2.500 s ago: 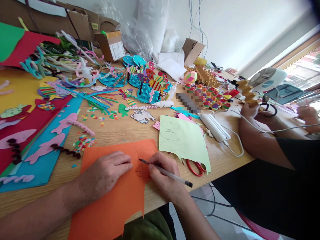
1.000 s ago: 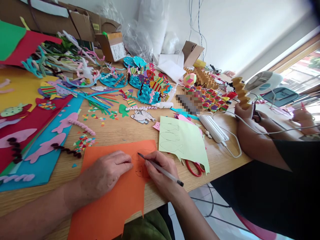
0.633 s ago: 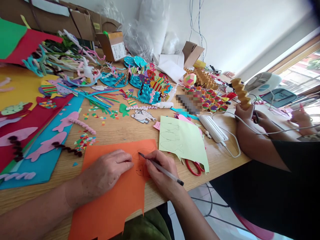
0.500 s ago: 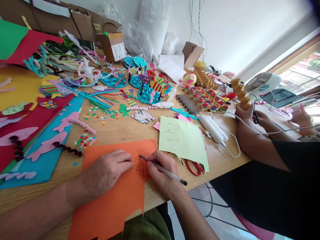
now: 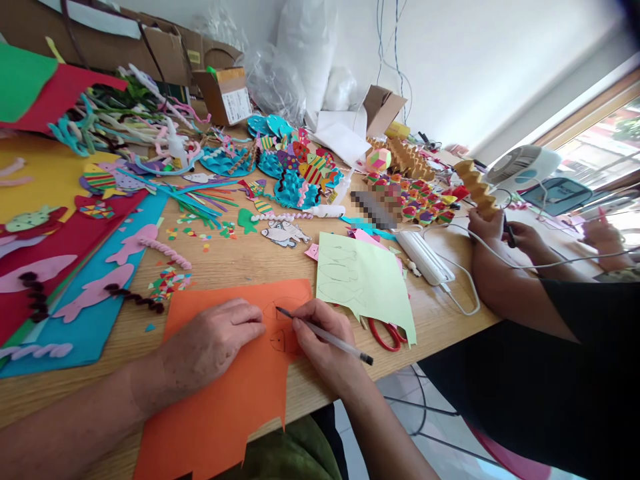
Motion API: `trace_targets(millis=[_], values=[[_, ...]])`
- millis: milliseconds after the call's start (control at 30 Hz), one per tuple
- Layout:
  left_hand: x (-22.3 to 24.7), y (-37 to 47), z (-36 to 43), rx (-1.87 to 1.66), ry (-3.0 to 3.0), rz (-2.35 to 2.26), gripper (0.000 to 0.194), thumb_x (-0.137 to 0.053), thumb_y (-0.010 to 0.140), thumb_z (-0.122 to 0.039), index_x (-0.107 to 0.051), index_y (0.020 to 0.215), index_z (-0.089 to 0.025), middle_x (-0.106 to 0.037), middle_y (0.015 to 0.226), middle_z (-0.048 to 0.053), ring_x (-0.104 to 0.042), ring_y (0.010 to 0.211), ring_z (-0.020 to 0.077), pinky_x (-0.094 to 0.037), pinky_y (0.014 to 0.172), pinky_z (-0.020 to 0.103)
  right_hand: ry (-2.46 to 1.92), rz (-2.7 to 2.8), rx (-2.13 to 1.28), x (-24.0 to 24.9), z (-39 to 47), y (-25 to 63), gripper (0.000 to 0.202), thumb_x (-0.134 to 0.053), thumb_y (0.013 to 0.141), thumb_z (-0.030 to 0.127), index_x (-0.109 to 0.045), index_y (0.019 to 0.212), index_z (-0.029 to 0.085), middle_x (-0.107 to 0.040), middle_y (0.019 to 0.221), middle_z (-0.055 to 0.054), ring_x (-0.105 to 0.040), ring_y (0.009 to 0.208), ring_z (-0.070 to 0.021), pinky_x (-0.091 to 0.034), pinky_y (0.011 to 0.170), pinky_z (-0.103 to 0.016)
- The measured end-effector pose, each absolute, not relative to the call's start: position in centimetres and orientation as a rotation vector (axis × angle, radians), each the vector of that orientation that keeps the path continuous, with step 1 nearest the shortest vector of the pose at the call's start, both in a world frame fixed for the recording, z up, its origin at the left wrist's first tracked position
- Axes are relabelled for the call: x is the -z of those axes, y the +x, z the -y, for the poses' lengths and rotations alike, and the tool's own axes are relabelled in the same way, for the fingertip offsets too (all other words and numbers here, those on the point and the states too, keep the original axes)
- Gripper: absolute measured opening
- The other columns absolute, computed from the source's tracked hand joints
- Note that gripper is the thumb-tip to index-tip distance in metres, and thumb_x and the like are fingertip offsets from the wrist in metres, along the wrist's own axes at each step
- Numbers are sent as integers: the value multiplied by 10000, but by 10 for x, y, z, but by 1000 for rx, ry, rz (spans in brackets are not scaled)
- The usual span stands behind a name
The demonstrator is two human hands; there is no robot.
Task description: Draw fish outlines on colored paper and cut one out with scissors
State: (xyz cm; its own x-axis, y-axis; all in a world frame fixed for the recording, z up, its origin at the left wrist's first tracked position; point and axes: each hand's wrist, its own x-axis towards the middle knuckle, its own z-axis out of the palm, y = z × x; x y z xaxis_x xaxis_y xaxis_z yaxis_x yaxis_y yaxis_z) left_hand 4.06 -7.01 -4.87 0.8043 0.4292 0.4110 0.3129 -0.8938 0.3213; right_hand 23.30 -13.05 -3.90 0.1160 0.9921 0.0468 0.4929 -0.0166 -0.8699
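Betw. R fingers [image 5: 316, 311], pen [image 5: 341, 343] slants over orange ppr [image 5: 220, 420].

A plain white wall [image 5: 450, 67] rises behind the back edge of the worktop [image 5: 220, 260], whose surface is light wood grain. Thin cables [image 5: 381, 40] hang down the wall. Beyond the worktop's right end, a wood-framed window [image 5: 613, 127] lets in bright daylight, washing out part of the view outside. Below the front edge show a pale floor [image 5: 440, 453], dark metal bars [image 5: 440, 411] and a curved pink edge [image 5: 505, 452], too little seen to name.
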Motion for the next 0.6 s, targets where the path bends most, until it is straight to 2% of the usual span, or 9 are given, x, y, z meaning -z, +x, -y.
trace_targets(millis=[300,600], values=[[49,41,70,-683,2716,-573,380,-302,889,-45,-669,865,-140,-644,850,62,-575,780,163,-503,718,255,-1668,1576,-731,44,128,231,120,-513,783,178,-632,800,192,-627,648,16,-529,562,-108,-367,512,-203],[50,41,71,-723,2734,-570,417,-270,885,-29,-671,864,-140,-647,847,63,-580,780,161,-503,706,258,-1632,1588,-696,38,131,231,91,-468,724,156,-542,680,186,-487,525,48,-435,476,-95,-319,463,-200]])
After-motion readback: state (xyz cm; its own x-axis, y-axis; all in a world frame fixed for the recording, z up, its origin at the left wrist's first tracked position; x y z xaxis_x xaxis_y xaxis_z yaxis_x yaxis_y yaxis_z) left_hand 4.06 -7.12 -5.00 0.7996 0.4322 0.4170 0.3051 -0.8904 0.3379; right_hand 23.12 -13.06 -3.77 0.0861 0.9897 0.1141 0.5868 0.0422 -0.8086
